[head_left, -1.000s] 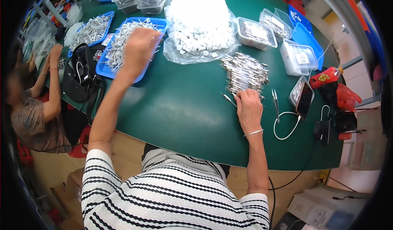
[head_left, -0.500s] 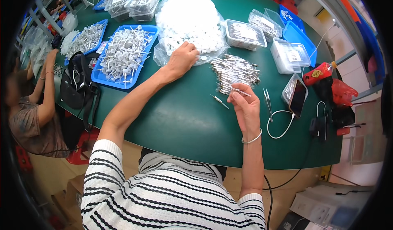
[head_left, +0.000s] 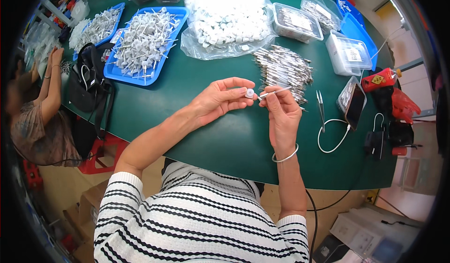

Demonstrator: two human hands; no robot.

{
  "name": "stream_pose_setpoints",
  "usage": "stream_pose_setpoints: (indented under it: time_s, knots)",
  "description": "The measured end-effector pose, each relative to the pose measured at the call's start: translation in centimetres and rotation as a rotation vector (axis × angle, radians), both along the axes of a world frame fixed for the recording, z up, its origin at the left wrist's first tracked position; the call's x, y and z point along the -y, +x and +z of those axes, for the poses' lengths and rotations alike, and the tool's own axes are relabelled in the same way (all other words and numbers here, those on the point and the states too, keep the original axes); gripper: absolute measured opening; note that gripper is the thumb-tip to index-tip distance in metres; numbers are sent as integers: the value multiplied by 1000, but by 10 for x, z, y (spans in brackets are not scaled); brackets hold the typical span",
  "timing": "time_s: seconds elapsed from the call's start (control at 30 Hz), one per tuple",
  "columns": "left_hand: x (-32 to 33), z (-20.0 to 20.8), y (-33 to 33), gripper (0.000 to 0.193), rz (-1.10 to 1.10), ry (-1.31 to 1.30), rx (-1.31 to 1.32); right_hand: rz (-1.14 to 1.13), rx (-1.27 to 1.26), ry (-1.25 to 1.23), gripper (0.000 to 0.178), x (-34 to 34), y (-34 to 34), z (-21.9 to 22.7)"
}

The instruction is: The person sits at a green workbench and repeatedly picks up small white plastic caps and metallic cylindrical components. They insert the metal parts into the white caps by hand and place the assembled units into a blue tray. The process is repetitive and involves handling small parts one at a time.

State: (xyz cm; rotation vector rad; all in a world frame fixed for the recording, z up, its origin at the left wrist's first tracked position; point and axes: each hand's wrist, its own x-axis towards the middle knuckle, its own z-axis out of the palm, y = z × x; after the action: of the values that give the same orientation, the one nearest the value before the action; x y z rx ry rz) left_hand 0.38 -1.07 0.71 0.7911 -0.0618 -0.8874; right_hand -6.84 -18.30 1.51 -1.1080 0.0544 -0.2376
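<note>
Between the thumb and fingers of my left hand (head_left: pixel 218 100) is a small round white plastic cap (head_left: pixel 250 93), its face turned upward. My right hand (head_left: pixel 284 120) pinches a thin metal rod (head_left: pixel 277 92), whose tip points at the cap, very close to it; whether they touch I cannot tell. Just beyond my right hand lies a heap of similar metal rods (head_left: pixel 286 68). A clear plastic bag (head_left: pixel 201 52) full of white caps (head_left: pixel 227 31) lies open farther back. Tweezers (head_left: pixel 320 108) rest to the right of my right hand.
Blue trays (head_left: pixel 107 72) of white-headed rods stand at the left, beside a black backpack (head_left: pixel 89 94). Clear boxes (head_left: pixel 297 24) line the back right. A phone (head_left: pixel 356 111) with a white cable, and a red bottle (head_left: pixel 378 79), are at the right. Another person (head_left: pixel 40 127) sits far left.
My left hand has come back from the bag of caps toward my right hand, now with a cap in it. My right hand still holds the rod. The view has shifted slightly.
</note>
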Motion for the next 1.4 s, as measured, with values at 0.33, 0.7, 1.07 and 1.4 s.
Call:
stream_pose_setpoints:
  time_s: [0.33,0.7,1.07,1.4]
  knots:
    - [1,9,-3,24,-53,164,154,6,41,-62,16,-2,2,1]
    - [4,9,-6,16,-71,235,369,-9,63,-210,13,-3,-3,2]
    - [-4,11,-2,26,-75,165,90,-153,136,-346,13,-1,-7,1]
    - [-2,0,-1,24,-81,110,48,-167,113,-448,13,-5,-9,2]
